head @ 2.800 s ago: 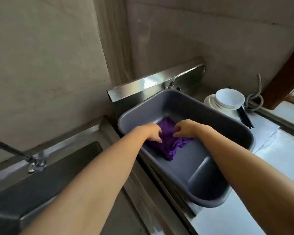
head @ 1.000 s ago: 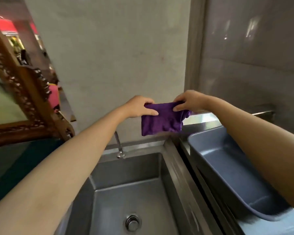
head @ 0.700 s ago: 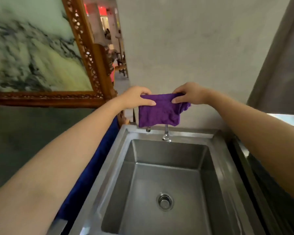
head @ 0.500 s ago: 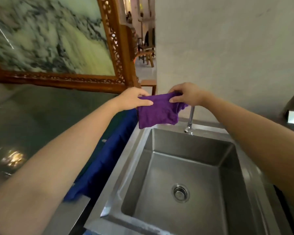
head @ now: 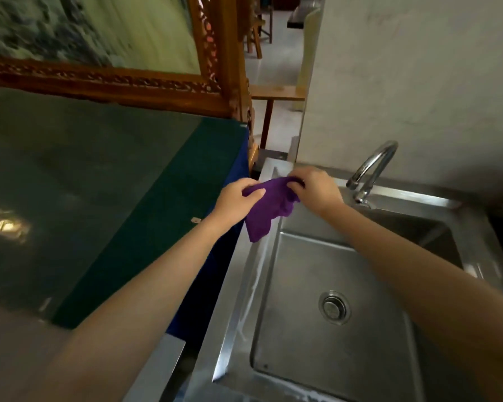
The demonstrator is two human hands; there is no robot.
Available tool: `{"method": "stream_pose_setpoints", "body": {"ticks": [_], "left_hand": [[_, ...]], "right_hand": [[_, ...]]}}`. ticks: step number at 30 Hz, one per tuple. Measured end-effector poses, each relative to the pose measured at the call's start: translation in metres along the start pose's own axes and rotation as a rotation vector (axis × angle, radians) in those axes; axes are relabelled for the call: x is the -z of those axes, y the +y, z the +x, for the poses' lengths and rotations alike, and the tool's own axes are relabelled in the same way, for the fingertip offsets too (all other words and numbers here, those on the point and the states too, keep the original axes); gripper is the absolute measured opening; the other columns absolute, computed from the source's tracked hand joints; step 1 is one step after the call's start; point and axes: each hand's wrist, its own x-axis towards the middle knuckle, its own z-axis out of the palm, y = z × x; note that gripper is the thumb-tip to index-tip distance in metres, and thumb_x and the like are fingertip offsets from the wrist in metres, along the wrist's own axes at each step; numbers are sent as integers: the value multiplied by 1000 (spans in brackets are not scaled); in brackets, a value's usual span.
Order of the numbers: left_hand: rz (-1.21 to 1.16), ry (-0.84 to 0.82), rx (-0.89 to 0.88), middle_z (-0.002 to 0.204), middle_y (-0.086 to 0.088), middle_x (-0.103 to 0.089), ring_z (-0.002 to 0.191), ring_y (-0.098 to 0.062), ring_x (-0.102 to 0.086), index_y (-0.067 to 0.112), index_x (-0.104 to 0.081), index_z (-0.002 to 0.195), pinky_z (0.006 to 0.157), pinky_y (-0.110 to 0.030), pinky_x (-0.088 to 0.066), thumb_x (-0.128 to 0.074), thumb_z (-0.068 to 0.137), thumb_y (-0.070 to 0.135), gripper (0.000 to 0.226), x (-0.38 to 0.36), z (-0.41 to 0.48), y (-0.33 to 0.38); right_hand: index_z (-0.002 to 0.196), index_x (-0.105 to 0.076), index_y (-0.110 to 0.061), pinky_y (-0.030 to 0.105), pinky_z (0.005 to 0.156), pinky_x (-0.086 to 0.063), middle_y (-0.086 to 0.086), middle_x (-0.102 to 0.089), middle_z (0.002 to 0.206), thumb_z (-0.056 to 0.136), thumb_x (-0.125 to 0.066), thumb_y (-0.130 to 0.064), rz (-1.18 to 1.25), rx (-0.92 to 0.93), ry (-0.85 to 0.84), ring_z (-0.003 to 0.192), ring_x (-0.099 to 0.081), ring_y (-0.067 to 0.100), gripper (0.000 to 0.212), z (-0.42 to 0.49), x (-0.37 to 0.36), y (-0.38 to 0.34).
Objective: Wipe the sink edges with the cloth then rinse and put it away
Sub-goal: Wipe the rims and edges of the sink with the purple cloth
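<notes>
Here, purple cloth [head: 269, 208] bunched and hanging over the far left corner of the steel sink [head: 244, 274], above its left rim. Pinched at its left top edge by the left hand [head: 235, 200], thumb pressed down on the fabric, and gripped at its right top edge by the right hand [head: 317, 188], fingers curled shut around the fold. Beyond that, curved tap [head: 370, 169] on the sink's back rim, drain [head: 334, 307] in the basin floor, glass-topped green table [head: 99, 184] left of the sink.
</notes>
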Motion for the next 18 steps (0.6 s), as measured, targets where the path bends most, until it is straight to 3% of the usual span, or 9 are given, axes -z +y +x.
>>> {"method": "stream_pose_setpoints", "body": {"ticks": [4,9,12,15,18], "left_hand": [[-124,27,127,102,0,-62,94,-16,-58,12,-60,113,75,-25,-46,-55,92,24,25,-33,3,-28],[-152,-20,222,99,2,-59,91,-14,-57,10,-58,112,74,-22,-46,-56,92,21,23,-63,2,-66],[-24,-46,210,98,-1,-64,91,-18,-60,9,-60,111,80,-29,-50,-58,90,20,23,-69,1,-95],[201,16,118,101,-10,-66,96,-25,-59,9,-64,110,82,-35,-49,-57,90,23,25,-75,9,-125],[447,80,-11,113,-12,-66,107,-31,-52,4,-65,112,89,-40,-44,-57,90,18,27,-80,19,-147]], "right_hand": [[113,-61,-8,29,90,-37,17,-55,117,92,-50,-16,156,-197,23,109,-51,29,25,3,-32,12],[115,-60,-11,31,87,-39,14,-51,122,92,-48,-17,169,-319,-28,109,-52,30,27,5,-74,32],[109,-64,-11,30,84,-42,13,-50,118,89,-51,-16,165,-352,-20,103,-54,30,24,7,-104,39],[105,-65,-11,35,91,-47,13,-44,116,87,-57,-14,232,-381,82,105,-51,30,20,11,-135,41],[125,-52,-10,33,99,-44,13,-42,127,88,-58,-16,367,-377,67,114,-51,28,38,12,-162,42]]}}
